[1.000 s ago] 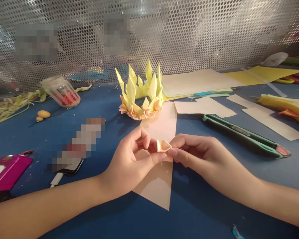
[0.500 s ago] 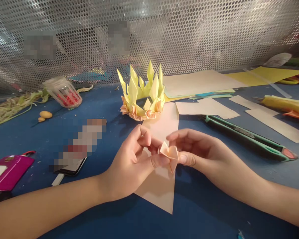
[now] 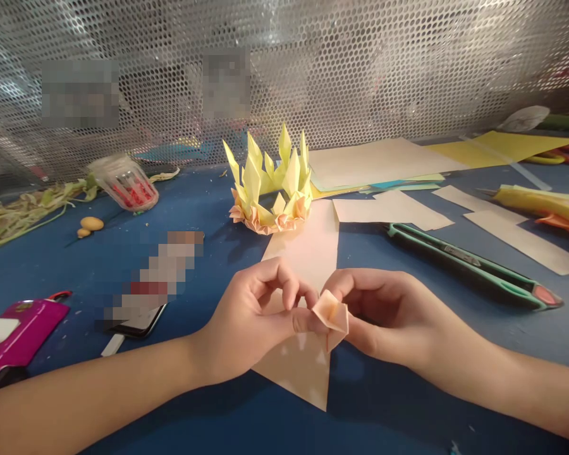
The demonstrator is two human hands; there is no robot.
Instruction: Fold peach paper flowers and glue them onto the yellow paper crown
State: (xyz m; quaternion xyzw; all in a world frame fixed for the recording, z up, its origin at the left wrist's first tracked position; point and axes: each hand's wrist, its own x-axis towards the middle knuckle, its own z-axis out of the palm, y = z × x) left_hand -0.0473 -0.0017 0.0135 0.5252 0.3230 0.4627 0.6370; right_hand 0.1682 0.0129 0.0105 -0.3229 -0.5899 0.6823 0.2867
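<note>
A small folded peach paper flower (image 3: 332, 316) is pinched between both my hands, just above the table. My left hand (image 3: 265, 322) grips its left side with thumb and fingertips. From the right, my right hand (image 3: 384, 316) presses thumb and bent fingers against it. Below them lies a strip of peach paper (image 3: 294, 373), partly covered by the hands. Behind the hands stands a paper crown (image 3: 270, 189), with pale yellow folded points and peach folded pieces round its base.
On the right lie a green-and-black utility cutter (image 3: 469, 265), cut paper pieces (image 3: 526, 240) and large sheets (image 3: 384, 158). To the left are a phone (image 3: 142, 316), a magenta tool (image 3: 23, 335) and a tipped clear jar (image 3: 128, 183). A perforated metal panel (image 3: 360, 76) closes the back.
The paper flower has turned in my fingers and sits slightly lower and to the right. My right hand's fingers have closed in nearer to it.
</note>
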